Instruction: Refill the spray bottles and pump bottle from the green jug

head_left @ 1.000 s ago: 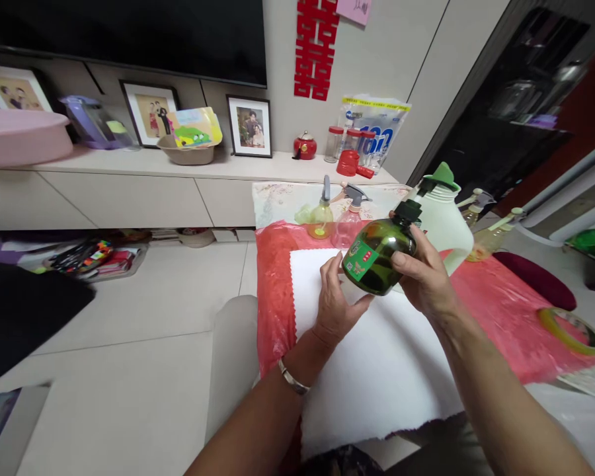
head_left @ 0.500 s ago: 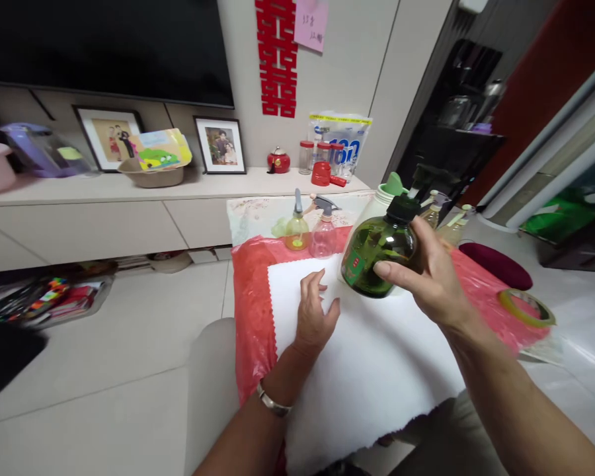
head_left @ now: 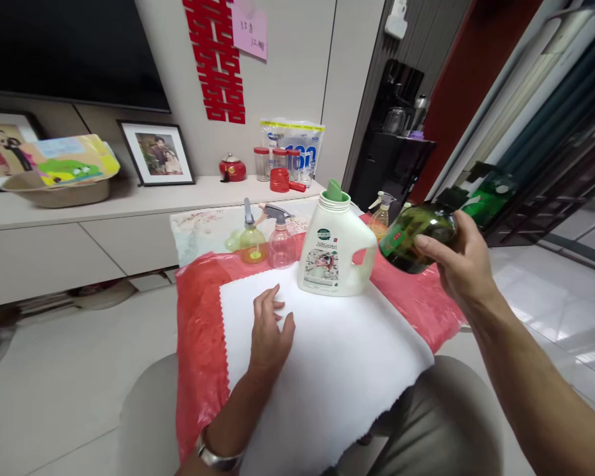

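A dark green pump bottle [head_left: 417, 231], tilted and held up over the right side of the table, is gripped by my right hand [head_left: 459, 254]. My left hand [head_left: 271, 327] rests on the white cloth [head_left: 322, 370] with its fingers apart and nothing in them. In front of it stands a white detergent jug [head_left: 322, 254], upright, with a green spout in its open neck. To the jug's left are a pink spray bottle [head_left: 281, 244] and a yellow-green spray bottle [head_left: 252, 244]. Another spray bottle [head_left: 381, 217] shows partly behind the jug.
Red plastic sheeting [head_left: 198, 337] lies under the cloth. Behind, a low cabinet [head_left: 129, 241] bears a red pot [head_left: 233, 168], red-lidded jars [head_left: 262, 165], a plastic pouch [head_left: 297, 142], a framed photo [head_left: 158, 155] and a basket [head_left: 74, 195].
My right hand has carried the green pump bottle to the right, away from the front of the detergent jug, and tilted it more. The view has turned right. My left hand stays on the cloth.
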The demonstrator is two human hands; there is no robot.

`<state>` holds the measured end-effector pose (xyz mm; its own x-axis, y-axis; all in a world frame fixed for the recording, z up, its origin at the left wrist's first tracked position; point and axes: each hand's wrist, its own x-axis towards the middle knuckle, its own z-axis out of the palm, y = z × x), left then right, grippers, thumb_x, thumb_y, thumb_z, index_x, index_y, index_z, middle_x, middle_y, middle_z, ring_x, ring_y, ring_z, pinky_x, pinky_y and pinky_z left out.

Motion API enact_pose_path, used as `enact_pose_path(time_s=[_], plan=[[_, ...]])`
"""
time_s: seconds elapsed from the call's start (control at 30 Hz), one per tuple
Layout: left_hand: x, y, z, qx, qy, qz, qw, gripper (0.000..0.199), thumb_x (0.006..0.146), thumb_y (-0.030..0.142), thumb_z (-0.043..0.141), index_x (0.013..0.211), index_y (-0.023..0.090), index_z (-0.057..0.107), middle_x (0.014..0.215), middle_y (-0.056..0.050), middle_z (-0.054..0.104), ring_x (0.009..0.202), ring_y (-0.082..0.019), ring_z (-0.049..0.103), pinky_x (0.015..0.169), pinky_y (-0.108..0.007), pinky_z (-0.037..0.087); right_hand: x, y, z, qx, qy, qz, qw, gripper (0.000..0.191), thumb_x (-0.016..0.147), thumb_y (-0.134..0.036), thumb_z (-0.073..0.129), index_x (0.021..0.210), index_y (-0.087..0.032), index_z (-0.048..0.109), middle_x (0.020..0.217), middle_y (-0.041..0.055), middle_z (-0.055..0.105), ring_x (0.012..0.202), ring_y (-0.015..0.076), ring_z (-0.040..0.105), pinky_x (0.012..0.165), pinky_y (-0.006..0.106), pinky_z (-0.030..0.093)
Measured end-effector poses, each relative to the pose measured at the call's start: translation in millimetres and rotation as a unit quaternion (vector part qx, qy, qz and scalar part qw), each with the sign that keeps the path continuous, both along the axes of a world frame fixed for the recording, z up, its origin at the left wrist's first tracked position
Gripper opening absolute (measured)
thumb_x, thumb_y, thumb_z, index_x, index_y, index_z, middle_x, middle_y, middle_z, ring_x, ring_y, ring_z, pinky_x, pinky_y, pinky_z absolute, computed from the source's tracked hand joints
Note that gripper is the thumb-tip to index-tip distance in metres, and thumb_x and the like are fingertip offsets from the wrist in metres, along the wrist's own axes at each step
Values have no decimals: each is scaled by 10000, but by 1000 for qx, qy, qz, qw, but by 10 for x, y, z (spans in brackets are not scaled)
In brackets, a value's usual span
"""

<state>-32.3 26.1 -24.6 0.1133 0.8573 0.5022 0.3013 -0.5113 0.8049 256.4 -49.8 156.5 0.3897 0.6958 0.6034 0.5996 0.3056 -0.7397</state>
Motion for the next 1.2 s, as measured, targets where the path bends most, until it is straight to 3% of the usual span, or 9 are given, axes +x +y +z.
enact_pose_path(time_s=[0.13,0.23,0.3,0.43,0.63,0.87,1.1,1.2], plan=[[0,15,6,-21,17,-2,1000,524,849,184,523,1370,195,466,1257,-133,522,941,-201,678,705,-357,594,530,56,-127,-7,-13,-156,988,894,671,-667,788,1370,-188,502,1157,57,564,983,145,586,908,262,544],[6,38,10,-31,24,-3,999,518,852,205,518,1367,184,468,1258,-141,525,949,-210,679,699,-364,594,886,106,-339,-16,-16,-259,966,1114,615,-681,795,1529,-185,396,1361,81,473,1213,200,513,1132,325,441],[11,48,20,-35,27,-2,999,513,859,221,513,1368,175,468,1259,-146,528,953,-212,679,710,-372,594,1089,147,-505,-35,-10,-298,954,1234,590,-682,802,1597,-170,305,1431,99,414,1296,225,459,1194,343,377],[20,59,41,-55,39,5,998,522,862,242,512,1378,175,463,1264,-148,534,945,-209,679,706,-370,590,1362,246,-781,-96,-6,-343,934,1280,572,-659,801,1628,-190,250,1434,105,416,1309,261,448,1191,389,363],[38,85,34,-75,49,21,996,525,856,279,520,1371,187,472,1287,-147,546,966,-230,680,664,-370,582,1497,445,-1017,-177,-10,-359,917,1235,642,-614,759,1642,-169,187,1473,137,369,1345,286,422,1193,400,352],[25,108,25,-81,64,21,994,511,859,278,528,1358,176,482,1273,-150,559,927,-218,687,607,-340,567,1607,660,-1266,-215,2,-359,908,1183,706,-567,717,1637,-116,143,1513,168,291,1395,273,366,1227,369,315],[34,105,0,-59,68,18,996,475,864,217,508,1338,190,491,1248,-128,558,919,-192,684,633,-321,568,1717,702,-1439,-245,10,-335,910,1167,743,-601,683,1632,-127,93,1531,168,244,1400,290,332,1234,356,282],[39,98,0,-55,75,14,996,462,855,174,503,1316,204,510,1242,-116,553,908,-179,681,669,-325,572,1757,633,-1447,-261,-5,-318,912,1189,721,-655,661,1607,-100,95,1496,216,276,1354,333,365,1171,391,344]])
